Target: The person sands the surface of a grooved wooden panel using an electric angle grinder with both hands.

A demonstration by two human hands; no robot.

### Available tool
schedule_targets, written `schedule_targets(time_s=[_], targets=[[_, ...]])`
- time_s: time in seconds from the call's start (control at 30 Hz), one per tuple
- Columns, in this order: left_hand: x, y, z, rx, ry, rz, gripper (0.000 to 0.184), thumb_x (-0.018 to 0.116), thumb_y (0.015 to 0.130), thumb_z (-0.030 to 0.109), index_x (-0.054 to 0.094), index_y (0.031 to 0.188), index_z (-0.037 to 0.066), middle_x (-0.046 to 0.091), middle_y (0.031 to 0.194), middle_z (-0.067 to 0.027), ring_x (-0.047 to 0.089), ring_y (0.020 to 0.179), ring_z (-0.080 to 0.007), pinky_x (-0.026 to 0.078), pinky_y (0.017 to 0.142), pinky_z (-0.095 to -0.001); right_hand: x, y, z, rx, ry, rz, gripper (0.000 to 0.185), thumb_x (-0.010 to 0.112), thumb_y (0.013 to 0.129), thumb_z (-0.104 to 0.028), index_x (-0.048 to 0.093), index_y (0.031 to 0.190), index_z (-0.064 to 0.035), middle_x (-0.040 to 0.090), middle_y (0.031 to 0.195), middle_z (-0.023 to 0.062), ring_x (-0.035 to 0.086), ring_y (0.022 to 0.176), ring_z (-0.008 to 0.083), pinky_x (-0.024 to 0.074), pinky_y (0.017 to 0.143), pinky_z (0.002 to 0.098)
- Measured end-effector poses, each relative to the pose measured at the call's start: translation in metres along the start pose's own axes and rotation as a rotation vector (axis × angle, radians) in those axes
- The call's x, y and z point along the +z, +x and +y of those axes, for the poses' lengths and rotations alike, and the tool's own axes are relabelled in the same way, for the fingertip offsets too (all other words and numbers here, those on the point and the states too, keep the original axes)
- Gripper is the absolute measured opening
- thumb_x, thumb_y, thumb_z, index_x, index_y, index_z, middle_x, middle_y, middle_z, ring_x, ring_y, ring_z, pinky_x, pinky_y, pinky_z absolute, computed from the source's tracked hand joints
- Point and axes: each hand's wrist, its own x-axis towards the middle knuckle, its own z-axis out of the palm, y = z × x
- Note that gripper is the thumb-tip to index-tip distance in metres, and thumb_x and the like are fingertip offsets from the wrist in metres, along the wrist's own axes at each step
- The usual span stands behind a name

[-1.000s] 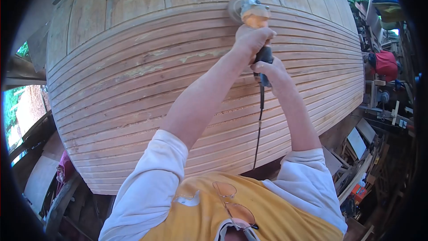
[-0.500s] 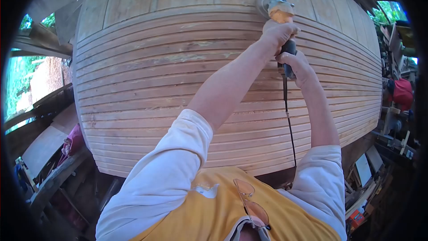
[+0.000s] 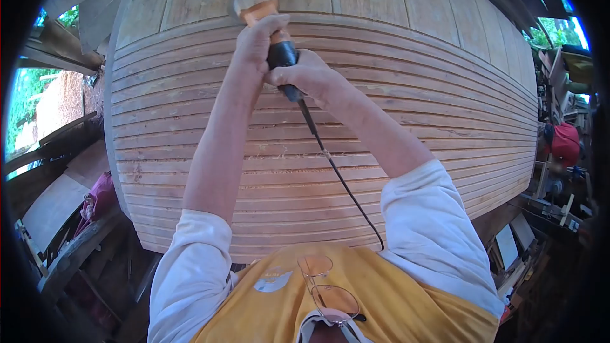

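Both hands hold an angle grinder [image 3: 282, 54] with an orange body, a metal head and a dark rear grip. My left hand [image 3: 255, 43] is wrapped round the body just behind the head. Further back, my right hand [image 3: 307, 76] is closed on the dark rear grip. The grinder's head lies over the far part of a big wooden panel [image 3: 356, 146], where ridged slats meet smoother boards. Its disc is blurred and mostly hidden behind the head. A black power cord [image 3: 343, 181] runs from the grip towards my body.
Glasses [image 3: 333, 303] hang at the neck of my yellow shirt. A pink cloth or bag [image 3: 98, 195] is at the left, beside leaning boards [image 3: 54, 209]. To the right are a red object [image 3: 565, 144] and stacked wood pieces [image 3: 508, 248].
Both hands have carried the grinder left along the far end of the slats. The cord now slants across the panel instead of hanging nearly straight.
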Motion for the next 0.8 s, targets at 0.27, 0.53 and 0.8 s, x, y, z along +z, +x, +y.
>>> schedule_targets(time_s=[0.27,0.53,0.8], targets=[[0.246,0.005,-0.167,-0.248,0.094,-0.326,0.024,0.084,0.074,0.005,0.065,0.089,0.007,0.064,0.077,-0.0054,0.062,0.063,-0.0166,0.055,0.059,-0.0334,-0.196,-0.163,0.050,0.052,0.055,0.533,0.036,0.075,0.077,-0.025,0.066,0.106,-0.0064,0.064,0.086,0.0003,0.059,0.073,0.0108,0.0456,0.064,0.0261],[0.257,-0.005,-0.168,-0.190,0.115,-0.240,0.021,0.083,0.074,0.006,0.063,0.082,0.009,0.062,0.072,-0.0038,0.058,0.059,-0.0142,0.050,0.055,-0.0332,-0.197,-0.161,0.049,0.076,0.107,0.529,0.033,0.075,0.077,-0.022,0.067,0.105,-0.0069,0.064,0.086,0.0006,0.059,0.073,0.0118,0.0458,0.063,0.0272],[0.050,-0.009,-0.019,0.014,-0.046,-0.042,0.023,0.083,0.078,0.006,0.062,0.088,0.006,0.061,0.072,-0.0052,0.060,0.058,-0.0161,0.053,0.052,-0.0342,-0.023,-0.016,0.008,0.061,-0.086,0.201,0.030,0.076,0.075,-0.027,0.069,0.096,-0.0062,0.066,0.076,0.0038,0.060,0.061,0.0130,0.0439,0.054,0.0277]])
